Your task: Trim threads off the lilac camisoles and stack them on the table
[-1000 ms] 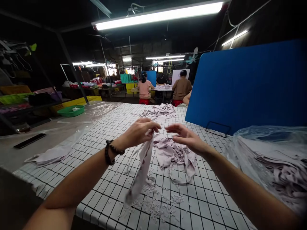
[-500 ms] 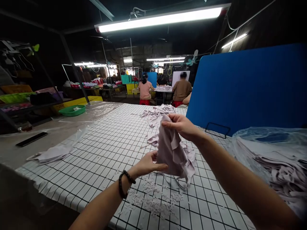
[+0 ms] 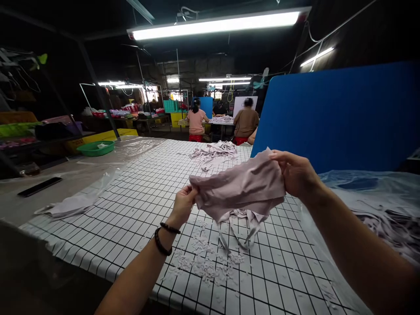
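A pale mauve garment with a scalloped edge and thin straps (image 3: 241, 186) is stretched between my two hands above the table. It looks like a bra top or camisole. My left hand (image 3: 184, 202), with dark beaded bracelets at the wrist, pinches its left end. At the upper right corner my right hand (image 3: 295, 173) is closed on the fabric. The straps hang down below, towards the checked tablecloth (image 3: 147, 218). Small scraps of cut fabric (image 3: 210, 262) lie scattered on the cloth beneath the garment.
Similar garments form a pile (image 3: 215, 153) farther back. A clear plastic bag (image 3: 348, 179) with more fabric stands at the right, before a blue board (image 3: 334, 118). On the left lie a folded garment (image 3: 70, 205), a phone (image 3: 40, 187) and a green basin (image 3: 96, 148). People sit at a far table.
The garment was hanging bunched from my right hand; now it is spread out sideways. My right hand has moved right, and my left hand has moved left and closed on the other end.
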A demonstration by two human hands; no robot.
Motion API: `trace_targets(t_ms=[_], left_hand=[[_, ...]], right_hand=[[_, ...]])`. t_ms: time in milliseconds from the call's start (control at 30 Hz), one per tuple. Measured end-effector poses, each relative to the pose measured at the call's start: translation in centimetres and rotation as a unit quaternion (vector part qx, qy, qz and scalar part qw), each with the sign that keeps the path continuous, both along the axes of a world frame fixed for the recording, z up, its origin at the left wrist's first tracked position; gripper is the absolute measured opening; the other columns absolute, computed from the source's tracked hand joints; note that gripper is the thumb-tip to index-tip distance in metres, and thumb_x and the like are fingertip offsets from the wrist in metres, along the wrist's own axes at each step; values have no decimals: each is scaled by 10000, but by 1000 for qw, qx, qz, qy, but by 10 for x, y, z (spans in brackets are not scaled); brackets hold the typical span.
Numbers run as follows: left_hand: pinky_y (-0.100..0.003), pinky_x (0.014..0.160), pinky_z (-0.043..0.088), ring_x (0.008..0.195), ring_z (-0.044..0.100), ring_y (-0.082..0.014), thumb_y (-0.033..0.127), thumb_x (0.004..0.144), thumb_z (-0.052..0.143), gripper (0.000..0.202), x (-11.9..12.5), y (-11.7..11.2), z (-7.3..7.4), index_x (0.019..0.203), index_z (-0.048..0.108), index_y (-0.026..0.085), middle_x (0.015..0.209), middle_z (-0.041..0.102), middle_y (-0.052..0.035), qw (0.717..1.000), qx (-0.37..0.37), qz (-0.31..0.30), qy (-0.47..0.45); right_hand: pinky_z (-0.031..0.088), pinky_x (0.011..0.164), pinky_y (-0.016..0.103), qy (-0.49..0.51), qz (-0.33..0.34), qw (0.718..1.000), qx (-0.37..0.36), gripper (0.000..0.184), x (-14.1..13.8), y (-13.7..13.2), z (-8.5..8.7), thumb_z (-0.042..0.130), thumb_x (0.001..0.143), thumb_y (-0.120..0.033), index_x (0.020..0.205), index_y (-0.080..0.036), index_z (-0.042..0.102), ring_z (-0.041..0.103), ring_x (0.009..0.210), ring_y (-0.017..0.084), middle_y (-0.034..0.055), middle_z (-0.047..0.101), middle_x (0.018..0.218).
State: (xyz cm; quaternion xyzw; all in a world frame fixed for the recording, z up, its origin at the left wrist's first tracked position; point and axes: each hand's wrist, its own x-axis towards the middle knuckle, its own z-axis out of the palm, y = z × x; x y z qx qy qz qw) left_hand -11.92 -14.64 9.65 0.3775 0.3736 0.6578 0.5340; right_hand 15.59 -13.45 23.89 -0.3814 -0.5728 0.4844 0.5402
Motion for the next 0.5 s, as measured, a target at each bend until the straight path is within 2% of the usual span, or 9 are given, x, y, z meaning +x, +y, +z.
trace_targets(t_ms=[100,167,267,367,433,500], left_hand=[[-247,646,485,659,592,-107,335,700,727,275,-2,0,13,813,633,103,740,648,-32,999,41,7,35],[-244,638,481,648,581,-106,288,721,683,197,-2,-2,21,769,625,106,714,633,-25,996,57,-1,64],[-219,567,452,572,532,-88,222,715,616,124,4,-7,26,653,563,129,624,583,4,998,46,9,52],[-230,551,454,583,546,-106,276,753,569,155,22,-13,22,677,558,140,652,600,-14,1000,13,21,19],[-263,563,474,610,576,-135,374,792,551,241,36,-21,14,762,589,139,706,630,-39,999,-27,-23,5],[-290,591,490,637,596,-156,476,803,550,342,50,-29,5,828,602,139,750,649,-56,995,-47,-92,-1]], right_hand=[[467,568,259,39,-9,999,-29,217,12,-15,-3,726,666,-322,772,-192,588,579,653,152,10,622,749],[457,546,237,34,-38,999,-13,260,20,-27,-2,769,647,-329,791,-192,602,570,638,132,4,624,763],[443,512,233,15,-77,997,4,292,28,-43,1,811,607,-325,769,-194,606,558,607,121,-2,619,738],[455,515,258,-6,-84,996,-5,306,28,-53,-1,818,593,-332,757,-192,600,568,612,142,9,628,738],[450,497,256,-20,-86,996,-11,316,25,-56,-5,816,590,-344,751,-190,593,560,591,139,5,622,717],[428,461,240,-33,-98,995,-15,324,22,-56,-11,816,584,-355,736,-188,584,533,549,123,-8,602,676]])
